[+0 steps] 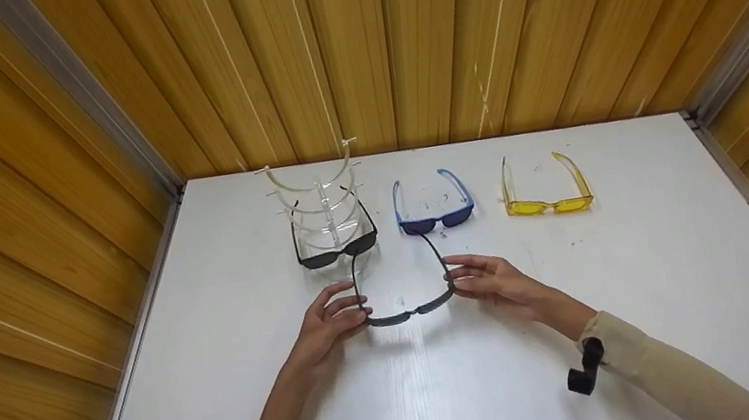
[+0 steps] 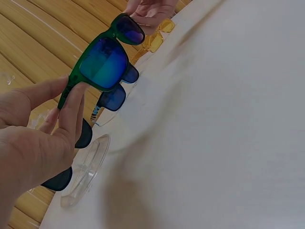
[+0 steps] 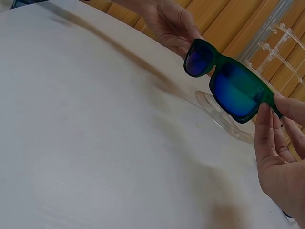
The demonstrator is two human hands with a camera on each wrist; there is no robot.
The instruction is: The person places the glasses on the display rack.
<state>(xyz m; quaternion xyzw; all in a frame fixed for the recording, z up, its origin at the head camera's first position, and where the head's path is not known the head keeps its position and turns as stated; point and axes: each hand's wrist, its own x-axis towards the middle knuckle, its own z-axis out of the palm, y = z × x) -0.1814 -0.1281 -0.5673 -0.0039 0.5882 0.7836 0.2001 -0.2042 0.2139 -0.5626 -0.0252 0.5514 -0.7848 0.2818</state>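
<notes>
Both hands hold one pair of green-framed sunglasses [image 1: 390,320] with blue-green mirrored lenses [image 2: 105,62], raised above the white table. My left hand [image 1: 326,327] pinches the frame near the left hinge, and my right hand [image 1: 501,284] pinches it by the right one. The temples are unfolded and point toward the back wall. Just behind stands a clear plastic display rack [image 1: 327,210] with several curved arms; a black pair of sunglasses [image 1: 338,252] sits on its lowest part. In the right wrist view the mirrored sunglasses [image 3: 238,90] hang in front of the rack's clear base [image 3: 224,119].
Blue sunglasses [image 1: 437,221] rest on the table [image 1: 656,254] right of the rack, temples unfolded. Farther right lie yellow glasses [image 1: 550,206]. Wood-patterned panels [image 1: 377,42] enclose the table at the back and sides.
</notes>
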